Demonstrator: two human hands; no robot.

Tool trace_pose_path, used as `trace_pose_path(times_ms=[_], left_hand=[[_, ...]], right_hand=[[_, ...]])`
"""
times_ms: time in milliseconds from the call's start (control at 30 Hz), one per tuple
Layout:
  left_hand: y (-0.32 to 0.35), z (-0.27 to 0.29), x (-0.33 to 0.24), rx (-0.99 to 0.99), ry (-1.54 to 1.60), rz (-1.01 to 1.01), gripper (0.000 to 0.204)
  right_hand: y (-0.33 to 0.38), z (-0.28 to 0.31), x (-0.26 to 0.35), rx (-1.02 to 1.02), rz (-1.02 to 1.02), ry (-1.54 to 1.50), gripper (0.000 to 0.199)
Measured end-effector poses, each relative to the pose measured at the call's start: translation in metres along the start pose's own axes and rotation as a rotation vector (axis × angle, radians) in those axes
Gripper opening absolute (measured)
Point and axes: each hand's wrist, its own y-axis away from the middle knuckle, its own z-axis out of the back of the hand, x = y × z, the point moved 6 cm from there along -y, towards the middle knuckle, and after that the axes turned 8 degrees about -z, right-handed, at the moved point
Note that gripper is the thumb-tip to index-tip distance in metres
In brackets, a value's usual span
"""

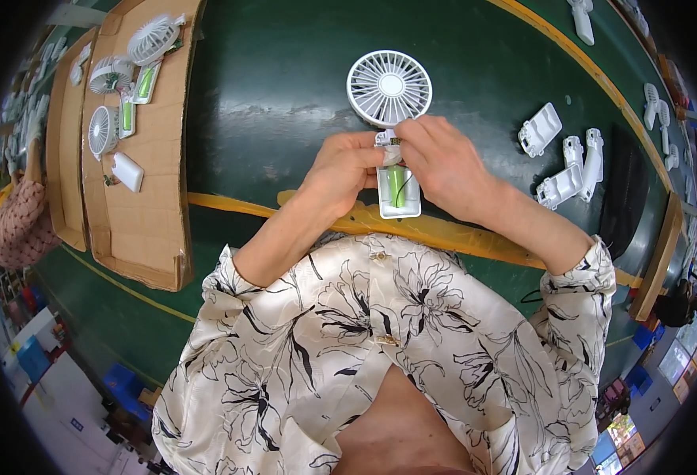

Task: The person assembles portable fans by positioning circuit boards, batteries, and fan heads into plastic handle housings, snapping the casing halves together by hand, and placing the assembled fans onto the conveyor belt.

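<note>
A white handheld fan [389, 85] lies on the green tabletop, its round grille pointing away from me. Below the grille, its neck and small circuit board [393, 143] sit between my two hands. My left hand [343, 170] pinches the neck from the left with thumb and fingertips. From the right, the fingers of my right hand [446, 168] close over the same spot; what their tips hold is partly hidden. Nearest me is the opened white handle shell [400, 210], with a green battery [396, 187] and a dark wire inside it.
On the left stands a cardboard tray [146, 229] with several opened fans and green batteries. Several white handle shells [540, 130] lie at right beside a black pouch [624, 190]. A co-worker's sleeve [22, 226] shows at far left. Yellow tape [475, 231] runs along the near edge.
</note>
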Motion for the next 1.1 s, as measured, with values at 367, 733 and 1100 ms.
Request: trace_pose_path(times_ms=[367,733,1100], left_hand=[[-0.005,-0.002,-0.002,0.016,-0.005,0.012,0.022],[-0.011,0.002,-0.006,-0.031,-0.048,-0.154,0.023],[-0.009,-0.002,-0.004,-0.060,-0.058,-0.161,0.022]], right_hand=[[0.002,0.003,-0.008,-0.089,-0.017,-0.067,0.010],[0.049,-0.020,0.011,-0.179,-0.103,-0.084,0.052],[0.034,-0.001,0.017,-0.204,-0.223,-0.198,0.044]])
